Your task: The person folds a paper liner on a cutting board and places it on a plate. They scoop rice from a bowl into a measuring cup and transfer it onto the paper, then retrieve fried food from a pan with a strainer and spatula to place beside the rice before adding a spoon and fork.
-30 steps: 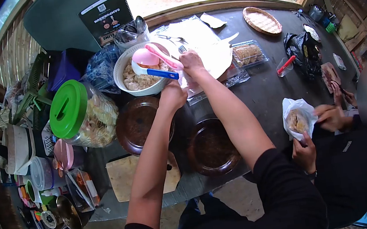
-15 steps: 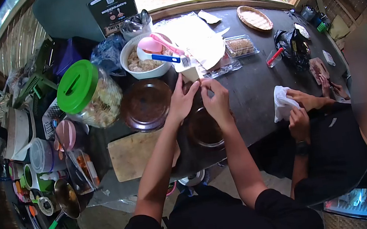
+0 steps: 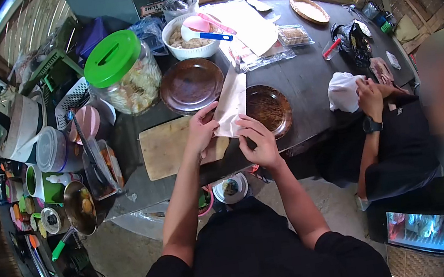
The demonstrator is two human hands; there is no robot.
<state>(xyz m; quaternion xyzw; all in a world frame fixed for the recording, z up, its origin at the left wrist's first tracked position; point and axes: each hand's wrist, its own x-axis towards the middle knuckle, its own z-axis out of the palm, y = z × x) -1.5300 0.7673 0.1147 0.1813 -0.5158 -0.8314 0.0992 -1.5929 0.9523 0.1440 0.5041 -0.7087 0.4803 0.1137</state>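
A long pale paper sleeve [image 3: 233, 100] lies between my hands, with a fork's metal tines [image 3: 238, 67] showing at its far end. At its near end, my left hand [image 3: 202, 134] grips the left edge between thumb and fingers. My right hand [image 3: 257, 140] pinches the right edge, its fingers bent over the paper. Beneath and beside the sleeve are a brown plate [image 3: 271, 110] on the right and another brown plate [image 3: 191, 85] to the left. A wooden board [image 3: 167, 148] lies under my left wrist.
A green-lidded jar [image 3: 127, 75] and a white bowl of food [image 3: 191, 51] with a pink ladle stand at the back left. White paper sheets [image 3: 252, 28] and a clear food box [image 3: 294, 35] lie behind. At right, a co-worker's hands hold a white cloth [image 3: 346, 91].
Both hands have drawn nearer my body and down to the sleeve's near end. The paper, seen short before, now shows its full length. The view has shifted. The co-worker's hands moved on the cloth.
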